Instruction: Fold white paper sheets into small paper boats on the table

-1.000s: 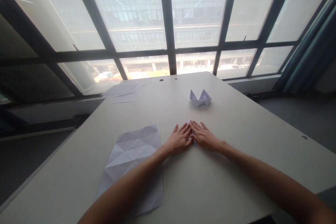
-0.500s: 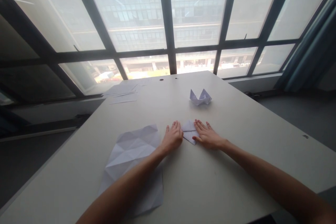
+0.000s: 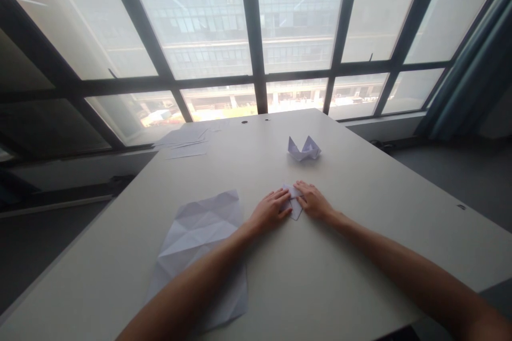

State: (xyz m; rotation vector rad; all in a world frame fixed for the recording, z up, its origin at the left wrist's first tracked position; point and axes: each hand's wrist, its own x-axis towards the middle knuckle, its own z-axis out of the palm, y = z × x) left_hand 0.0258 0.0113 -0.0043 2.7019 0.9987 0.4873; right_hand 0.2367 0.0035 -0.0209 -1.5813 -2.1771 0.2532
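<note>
A small folded piece of white paper (image 3: 296, 208) lies flat on the table between my two hands. My left hand (image 3: 272, 209) rests on its left side, fingers stretched out over the paper. At its right edge, my right hand (image 3: 313, 200) touches the paper with fingers extended and the thumb close to the fold. Parts of the paper are hidden under the fingers. Beyond my hands stands a folded paper boat (image 3: 304, 149) with two raised points.
A large creased sheet of paper (image 3: 200, 229) lies on the left, partly under my left forearm. Several flat sheets (image 3: 184, 141) are spread at the table's far left. The white table (image 3: 344, 272) reaches toward tall windows (image 3: 212, 21); a blue curtain (image 3: 460, 69) hangs at right.
My left hand has moved right, onto the left part of the folded paper. My right hand has shifted slightly toward the paper's right edge.
</note>
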